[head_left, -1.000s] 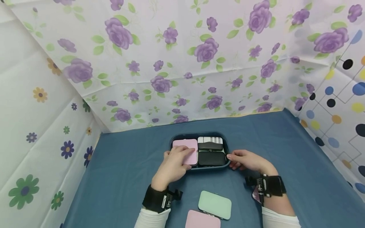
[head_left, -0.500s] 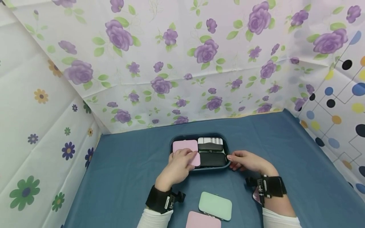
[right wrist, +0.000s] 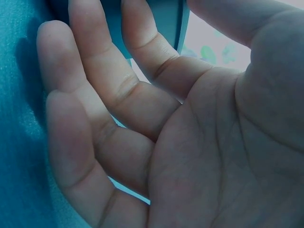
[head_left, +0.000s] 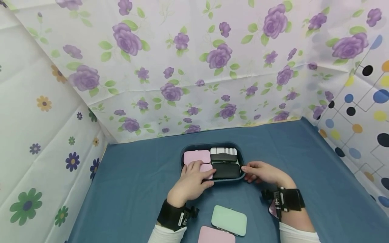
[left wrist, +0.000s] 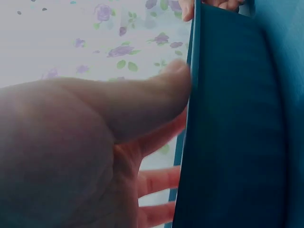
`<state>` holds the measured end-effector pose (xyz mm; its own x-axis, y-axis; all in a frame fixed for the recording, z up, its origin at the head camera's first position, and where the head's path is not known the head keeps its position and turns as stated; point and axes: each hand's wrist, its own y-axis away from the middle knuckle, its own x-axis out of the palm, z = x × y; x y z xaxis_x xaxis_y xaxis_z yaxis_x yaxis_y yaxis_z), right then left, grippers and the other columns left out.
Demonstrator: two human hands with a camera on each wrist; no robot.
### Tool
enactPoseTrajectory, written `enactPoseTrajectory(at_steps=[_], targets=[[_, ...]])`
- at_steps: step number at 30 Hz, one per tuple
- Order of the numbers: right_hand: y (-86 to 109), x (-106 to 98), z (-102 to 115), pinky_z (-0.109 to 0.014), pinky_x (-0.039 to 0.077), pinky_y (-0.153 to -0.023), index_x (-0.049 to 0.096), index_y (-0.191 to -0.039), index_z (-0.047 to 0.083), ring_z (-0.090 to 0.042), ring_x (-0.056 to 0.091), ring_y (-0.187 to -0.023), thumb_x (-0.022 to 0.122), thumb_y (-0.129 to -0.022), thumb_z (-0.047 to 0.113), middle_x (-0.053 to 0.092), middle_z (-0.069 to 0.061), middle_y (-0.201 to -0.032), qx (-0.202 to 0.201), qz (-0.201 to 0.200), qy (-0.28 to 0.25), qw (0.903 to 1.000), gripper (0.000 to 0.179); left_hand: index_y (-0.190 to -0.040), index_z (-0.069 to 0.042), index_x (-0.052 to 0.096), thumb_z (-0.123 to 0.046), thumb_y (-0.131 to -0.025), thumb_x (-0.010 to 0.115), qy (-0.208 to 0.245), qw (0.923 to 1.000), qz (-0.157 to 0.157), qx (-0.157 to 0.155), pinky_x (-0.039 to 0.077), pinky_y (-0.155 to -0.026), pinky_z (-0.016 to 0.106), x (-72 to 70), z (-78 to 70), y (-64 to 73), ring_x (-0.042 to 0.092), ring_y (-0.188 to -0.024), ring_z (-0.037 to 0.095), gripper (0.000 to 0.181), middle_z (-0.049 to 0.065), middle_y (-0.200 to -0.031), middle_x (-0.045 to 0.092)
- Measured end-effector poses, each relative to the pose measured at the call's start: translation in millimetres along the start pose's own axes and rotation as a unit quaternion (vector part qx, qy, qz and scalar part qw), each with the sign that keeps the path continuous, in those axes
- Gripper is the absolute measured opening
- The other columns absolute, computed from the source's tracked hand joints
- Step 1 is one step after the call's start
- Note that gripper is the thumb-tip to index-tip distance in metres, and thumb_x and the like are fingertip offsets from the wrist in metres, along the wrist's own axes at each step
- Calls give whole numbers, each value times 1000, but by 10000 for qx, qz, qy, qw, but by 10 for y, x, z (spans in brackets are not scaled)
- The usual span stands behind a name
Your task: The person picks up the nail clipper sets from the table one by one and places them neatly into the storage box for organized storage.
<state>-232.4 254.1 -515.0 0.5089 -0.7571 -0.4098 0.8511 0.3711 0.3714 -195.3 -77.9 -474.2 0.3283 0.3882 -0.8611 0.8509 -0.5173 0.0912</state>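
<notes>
A dark blue tray [head_left: 228, 181] holds several small flat cases. My left hand [head_left: 191, 184] lies over its left part, fingers spread on the near pink case [head_left: 208, 166], thumb by the front rim. Behind that sits the far pink case [head_left: 197, 155]. On the tray's right side, a checked case [head_left: 224, 151] with a black band sits behind a black case [head_left: 226, 170]. My right hand [head_left: 264, 171] pinches the tray's right rim, thumb on top and fingers against the outer wall [right wrist: 154, 23]. In the left wrist view, the tray wall hides the cases.
On the blue cloth [head_left: 136, 189] in front of the tray lie a mint green case [head_left: 229, 220] and another pink case [head_left: 216, 235], cut off by the frame's edge. A pink-patterned case [head_left: 273, 208] is partly hidden under my right forearm. A floral sheet [head_left: 182, 67] hangs behind.
My left hand has moved slightly right and toward me, shifting the near pink case; the two pink cases now show one behind the other. The right hand stays at the rim.
</notes>
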Motion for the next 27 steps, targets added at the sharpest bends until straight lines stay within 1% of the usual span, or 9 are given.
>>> enactPoseTrajectory(at_steps=[3, 6, 8, 11, 14, 16, 20, 23, 27], targets=[[-1, 5, 0, -44, 55, -86, 70, -119, 5, -24, 72, -100, 59, -110, 48, 75, -8, -106, -21, 19, 14, 10000, 46, -153, -26, 63, -32, -112, 58, -169, 9996, -152, -164, 15, -123, 72, 27, -42, -9, 31, -153, 40, 41, 20, -162, 39], [-1, 5, 4, -44, 55, -86, 69, -118, 5, -24, 72, -100, 59, -110, 48, 75, -8, -106, -38, 31, 8, 10000, 45, -143, -25, 72, -31, -112, 58, -378, 9973, -568, -266, 22, -120, 71, 81, -92, -33, 39, -147, 40, 34, 19, -155, 46], [0, 3, 5, -44, 55, -86, 69, -117, 5, -24, 71, -100, 58, -110, 48, 75, -8, -106, -30, 35, -2, 10000, 45, -133, -24, 78, -33, -110, 62, -554, 9937, -950, -234, 29, -116, 72, 136, -121, -57, 45, -138, 40, 29, 19, -147, 53], [1, -3, 7, -43, 55, -85, 69, -116, 5, -24, 71, -99, 58, -110, 48, 75, -8, -105, 1, 38, -21, 10000, 44, -118, -21, 83, -36, -106, 70, -799, 9853, -1505, -76, 38, -107, 70, 209, -164, -93, 53, -124, 39, 23, 20, -133, 60], [-3, -7, 9, -43, 55, -84, 70, -117, 5, -23, 72, -98, 58, -110, 48, 75, -8, -104, 21, 38, -1, 10000, 45, -112, -21, 85, -38, -104, 74, -977, 9793, -1771, 32, 42, -101, 68, 249, -189, -113, 54, -115, 36, 22, 18, -125, 62], [-8, -10, 8, -43, 55, -85, 70, -117, 5, -23, 72, -98, 58, -110, 48, 75, -7, -104, 11, 33, 30, 10000, 45, -111, -23, 86, -38, -103, 74, -1041, 9780, -1805, 60, 42, -99, 65, 259, -198, -120, 54, -113, 34, 21, 16, -124, 62], [-17, -16, -5, -43, 56, -85, 70, -117, 5, -23, 72, -97, 58, -110, 48, 75, -8, -104, -14, 28, 56, 10000, 45, -112, -23, 87, -37, -105, 72, -1045, 9803, -1675, 89, 40, -100, 65, 264, -202, -127, 52, -116, 34, 21, 16, -126, 60], [-15, -14, -8, -43, 56, -85, 70, -117, 5, -23, 72, -98, 58, -111, 47, 75, -8, -104, -11, 46, 31, 10000, 45, -115, -22, 86, -36, -105, 72, -903, 9840, -1532, 78, 38, -103, 67, 253, -199, -116, 51, -121, 35, 22, 16, -130, 58], [-12, -1, -1, -43, 55, -85, 70, -116, 5, -23, 72, -98, 58, -111, 48, 75, -8, -104, -9, 36, 32, 10000, 44, -123, -21, 84, -36, -105, 71, -651, 9896, -1282, -16, 32, -110, 71, 225, -189, -96, 48, -131, 37, 26, 19, -140, 55]])
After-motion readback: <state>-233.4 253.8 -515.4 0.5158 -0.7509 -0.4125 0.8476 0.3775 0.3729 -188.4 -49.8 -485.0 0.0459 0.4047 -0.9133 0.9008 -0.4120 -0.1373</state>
